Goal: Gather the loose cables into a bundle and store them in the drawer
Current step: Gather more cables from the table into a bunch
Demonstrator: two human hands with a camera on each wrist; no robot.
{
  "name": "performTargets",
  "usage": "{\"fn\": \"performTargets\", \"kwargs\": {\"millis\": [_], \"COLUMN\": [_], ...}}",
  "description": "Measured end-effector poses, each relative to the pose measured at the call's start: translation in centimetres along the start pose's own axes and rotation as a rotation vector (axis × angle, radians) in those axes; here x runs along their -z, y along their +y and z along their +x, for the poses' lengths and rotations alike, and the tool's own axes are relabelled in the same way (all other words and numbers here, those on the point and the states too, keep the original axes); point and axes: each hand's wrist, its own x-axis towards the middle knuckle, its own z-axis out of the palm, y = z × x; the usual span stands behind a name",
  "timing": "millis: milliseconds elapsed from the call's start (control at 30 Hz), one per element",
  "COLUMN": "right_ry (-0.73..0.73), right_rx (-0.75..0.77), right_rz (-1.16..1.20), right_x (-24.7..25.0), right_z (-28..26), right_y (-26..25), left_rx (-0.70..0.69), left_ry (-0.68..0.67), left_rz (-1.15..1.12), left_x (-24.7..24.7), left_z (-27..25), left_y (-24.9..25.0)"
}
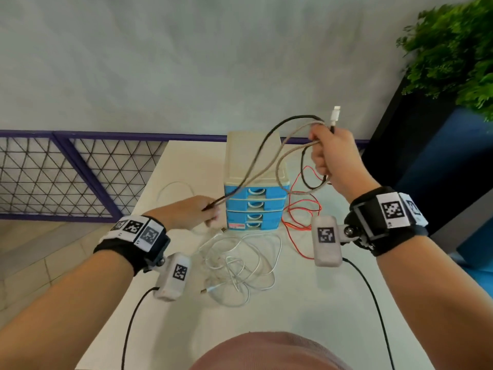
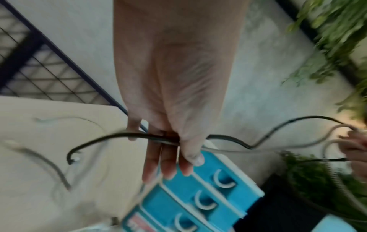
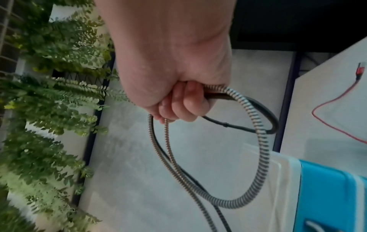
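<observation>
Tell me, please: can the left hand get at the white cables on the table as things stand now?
Probably not yet. The left hand is just above the white cables, with nothing between, but its fingers are pinching the black cable and the braided cable. It must let go first.

You get soft, even daylight in the head view; both wrist views are dimmer, blurred, edges warped.

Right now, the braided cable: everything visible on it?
The braided cable looks woven, pale with dark banding, and flexible. It hangs in loops from the right hand, gripped together with a black cable. Both run across the drawer unit down to the left hand, which pinches them. A white plug sticks up above the right hand.
</observation>
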Motion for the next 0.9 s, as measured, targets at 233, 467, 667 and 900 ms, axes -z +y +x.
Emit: {"fn": "performTargets", "kwargs": {"millis": [233,467,667,900], "right_ry": [-0.458,-0.616,-0.562,-0.502], "right_rx": [-0.018,-0.04,-0.045,0.002], "right_rz": [-0.606,-0.718,-0.574,-0.478], "right_x": [-0.6,-3.1,-3.4,-3.9], "right_z": [-0.7,-2.3,-2.0,-2.3], "right_y": [2.2,4.7,5.7,6.3], "left_rx": [0.329,0.47,0.476,0.461], "left_ry": [0.372,0.644,0.436,-0.018], "left_rz": [0.429,0.188,-0.015,0.267], "left_x": [3.3,5.8,-0.2,-7.3], "left_z": [-0.4,0.7,-0.1,-0.6], "left_y": [-4.7,-5.9,-7.9,-10.3]}}
